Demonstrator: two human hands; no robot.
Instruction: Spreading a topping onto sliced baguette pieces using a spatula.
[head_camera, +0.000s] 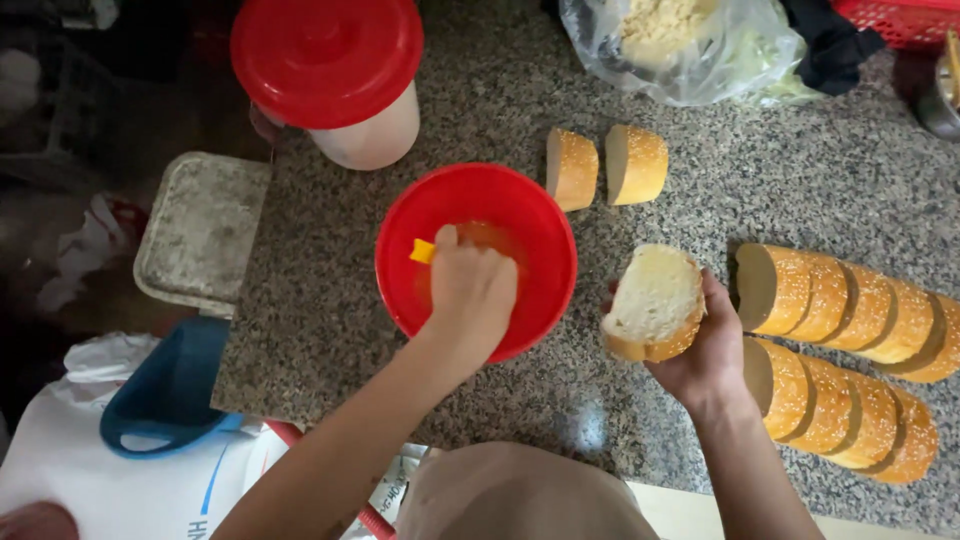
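Observation:
My left hand (472, 290) reaches into a red bowl (545, 235) of orange sauce and grips a tool with a yellow handle (422, 251); the tool's working end is hidden under the hand. To the right of the bowl, my right hand (705, 350) holds a sesame bun half (653, 302) with its cut white side facing up. Both hands are above the speckled granite counter (700, 190).
Two rows of several sliced sesame buns (850, 355) lie at the right. Two more bun pieces (605, 165) stand behind the bowl. A white tub with a red lid (330, 60) sits at the back left, a plastic bag (690, 45) at the back. A blue bin (165, 390) stands below the counter's edge.

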